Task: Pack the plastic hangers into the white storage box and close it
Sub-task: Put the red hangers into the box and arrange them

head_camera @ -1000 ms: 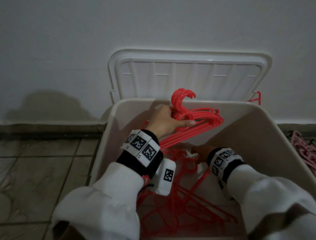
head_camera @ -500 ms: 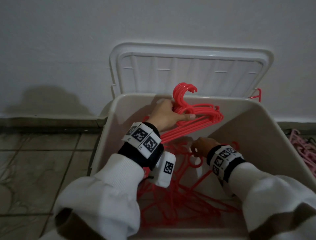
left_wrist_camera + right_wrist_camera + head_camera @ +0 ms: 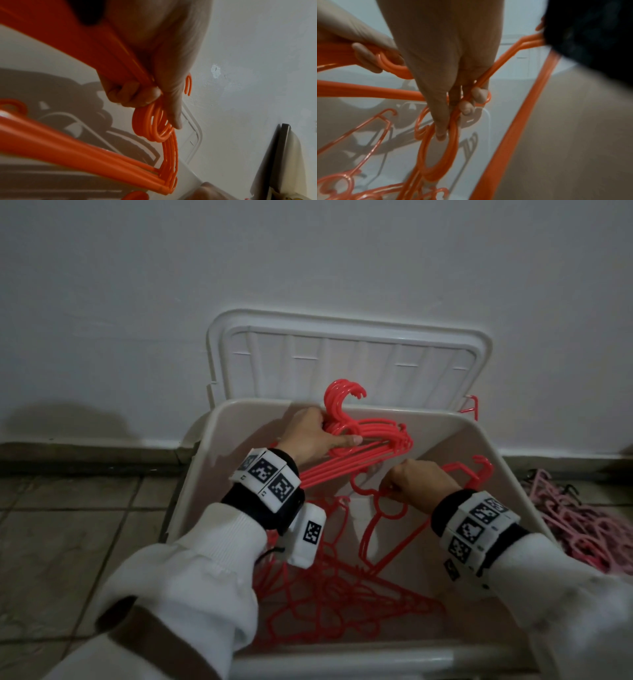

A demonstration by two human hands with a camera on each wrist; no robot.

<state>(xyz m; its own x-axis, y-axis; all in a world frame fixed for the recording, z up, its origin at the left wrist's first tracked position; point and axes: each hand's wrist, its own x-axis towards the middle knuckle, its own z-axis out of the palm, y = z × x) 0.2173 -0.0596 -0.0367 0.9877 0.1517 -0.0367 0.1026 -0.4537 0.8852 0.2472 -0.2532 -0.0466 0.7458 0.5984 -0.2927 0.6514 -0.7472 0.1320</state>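
The white storage box (image 3: 493, 446) stands open on the floor, its lid (image 3: 346, 361) leaning back against the wall. My left hand (image 3: 310, 433) grips a stacked bunch of red hangers (image 3: 373, 440) near their hooks, above the box's far side; the left wrist view shows my fingers (image 3: 135, 93) curled round the bunch (image 3: 154, 128). My right hand (image 3: 418, 481) holds a few red hangers (image 3: 387, 508) by the neck, lifted over the box; in the right wrist view the thumb and fingers (image 3: 467, 106) pinch them (image 3: 440, 155). More loose red hangers (image 3: 342, 594) lie tangled on the box floor.
A pile of pink hangers (image 3: 575, 525) lies on the tiled floor (image 3: 68, 542) to the right of the box. One red hanger tip (image 3: 471, 405) sticks out behind the box's far right corner. The white wall (image 3: 308, 268) rises right behind the lid.
My right hand has risen from deep in the box, bringing a few red hangers up with it. The left hand keeps its bunch at about the same place.
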